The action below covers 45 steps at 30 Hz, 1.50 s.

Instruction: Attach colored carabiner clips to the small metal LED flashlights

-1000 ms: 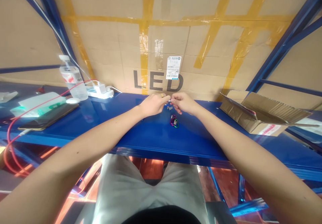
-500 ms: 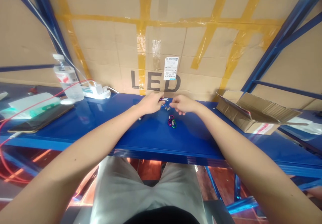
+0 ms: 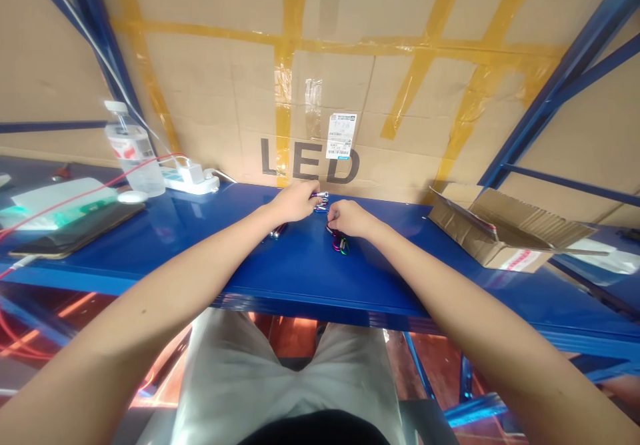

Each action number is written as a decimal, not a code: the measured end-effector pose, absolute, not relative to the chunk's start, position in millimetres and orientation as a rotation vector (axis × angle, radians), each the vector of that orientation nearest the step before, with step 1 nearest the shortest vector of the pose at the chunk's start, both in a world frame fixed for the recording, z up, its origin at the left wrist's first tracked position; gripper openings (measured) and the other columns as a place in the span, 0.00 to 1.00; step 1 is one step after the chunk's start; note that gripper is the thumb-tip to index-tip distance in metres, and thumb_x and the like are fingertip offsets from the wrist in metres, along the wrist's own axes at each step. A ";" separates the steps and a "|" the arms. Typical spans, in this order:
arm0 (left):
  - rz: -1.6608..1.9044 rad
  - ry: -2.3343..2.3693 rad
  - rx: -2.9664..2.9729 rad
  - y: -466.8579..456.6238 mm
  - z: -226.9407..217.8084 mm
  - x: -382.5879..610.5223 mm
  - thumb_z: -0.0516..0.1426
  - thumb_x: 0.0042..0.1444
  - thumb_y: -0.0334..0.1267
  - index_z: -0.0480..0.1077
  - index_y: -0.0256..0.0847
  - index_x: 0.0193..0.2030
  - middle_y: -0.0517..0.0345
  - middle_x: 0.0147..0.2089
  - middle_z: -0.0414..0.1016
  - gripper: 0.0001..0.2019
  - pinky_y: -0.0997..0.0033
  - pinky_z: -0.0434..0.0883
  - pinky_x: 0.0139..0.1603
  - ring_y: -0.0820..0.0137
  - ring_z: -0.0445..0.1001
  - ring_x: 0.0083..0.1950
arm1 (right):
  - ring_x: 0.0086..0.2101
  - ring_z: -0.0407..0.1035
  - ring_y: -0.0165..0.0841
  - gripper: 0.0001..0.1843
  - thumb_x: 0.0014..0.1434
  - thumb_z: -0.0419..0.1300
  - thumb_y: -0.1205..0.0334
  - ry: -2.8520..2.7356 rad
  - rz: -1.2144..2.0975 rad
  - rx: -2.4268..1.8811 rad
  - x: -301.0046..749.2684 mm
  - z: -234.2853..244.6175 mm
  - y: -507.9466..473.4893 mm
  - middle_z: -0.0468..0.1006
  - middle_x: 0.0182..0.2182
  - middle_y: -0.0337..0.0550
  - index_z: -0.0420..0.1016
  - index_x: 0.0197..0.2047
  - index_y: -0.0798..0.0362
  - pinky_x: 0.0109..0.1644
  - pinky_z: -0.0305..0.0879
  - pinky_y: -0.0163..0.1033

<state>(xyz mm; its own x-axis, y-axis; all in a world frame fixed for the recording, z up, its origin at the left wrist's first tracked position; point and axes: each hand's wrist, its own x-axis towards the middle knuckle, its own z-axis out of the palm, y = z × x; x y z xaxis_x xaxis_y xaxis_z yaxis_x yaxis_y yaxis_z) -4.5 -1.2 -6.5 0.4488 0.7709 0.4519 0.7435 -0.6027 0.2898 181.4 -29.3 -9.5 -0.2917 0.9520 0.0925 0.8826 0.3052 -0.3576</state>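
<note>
My left hand (image 3: 296, 202) rests on the blue shelf (image 3: 310, 271), its fingers pinched on a small purple and silver carabiner (image 3: 320, 196) that sticks out to the right. My right hand (image 3: 348, 219) is curled just right of it, fingertips down on a little heap of coloured carabiners (image 3: 339, 243), purple and green. Whether it grips one is hidden under the fingers. Another small metal piece (image 3: 277, 233) lies on the shelf under my left wrist.
An open cardboard box (image 3: 505, 228) lies at the right. At the left stand a water bottle (image 3: 134, 153), a white power strip (image 3: 193, 178), a phone (image 3: 70, 228) and a red cable. A big taped carton marked LED (image 3: 320, 98) closes the back.
My right hand let go near the left hand's piece and dropped down and left onto the heap of carabiners. The left hand stayed put, still pinching its carabiner.
</note>
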 end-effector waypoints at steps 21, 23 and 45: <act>0.485 1.004 2.453 -2.9 -17.3 0.3 0.63 0.52 0.38 0.79 0.41 0.33 0.59 0.33 0.78 0.04 0.70 0.63 0.35 0.67 0.72 0.34 | 0.29 0.69 0.31 0.05 0.56 0.63 0.67 -2.483 0.385 -1.549 187.5 0.9 -36.0 0.79 0.28 0.40 0.79 0.28 0.54 0.33 0.59 0.35; 0.471 1.038 2.441 -3.4 -15.7 -1.3 0.64 0.50 0.37 0.79 0.42 0.33 0.59 0.32 0.77 0.04 0.70 0.62 0.35 0.67 0.71 0.33 | 0.28 0.66 0.30 0.08 0.58 0.62 0.67 -2.552 0.301 -1.458 189.9 -1.4 -33.6 0.77 0.26 0.39 0.77 0.27 0.54 0.33 0.57 0.35; 1.003 0.976 2.046 -8.3 -5.0 5.8 0.56 0.64 0.34 0.66 0.39 0.27 0.61 0.25 0.72 0.13 0.71 0.62 0.30 0.75 0.64 0.24 | 0.49 0.75 0.43 0.13 0.73 0.52 0.68 -2.460 -0.267 -1.120 200.1 0.1 -24.4 0.81 0.49 0.58 0.75 0.54 0.60 0.54 0.68 0.45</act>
<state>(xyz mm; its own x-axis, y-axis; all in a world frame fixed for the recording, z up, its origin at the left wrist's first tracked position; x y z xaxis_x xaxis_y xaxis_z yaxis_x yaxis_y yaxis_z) 5.8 -8.3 -5.0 0.4297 0.8304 0.3548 0.3324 -0.5107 0.7929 200.1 -24.4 0.1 -0.5859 0.6729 0.4516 0.7541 0.6568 -0.0003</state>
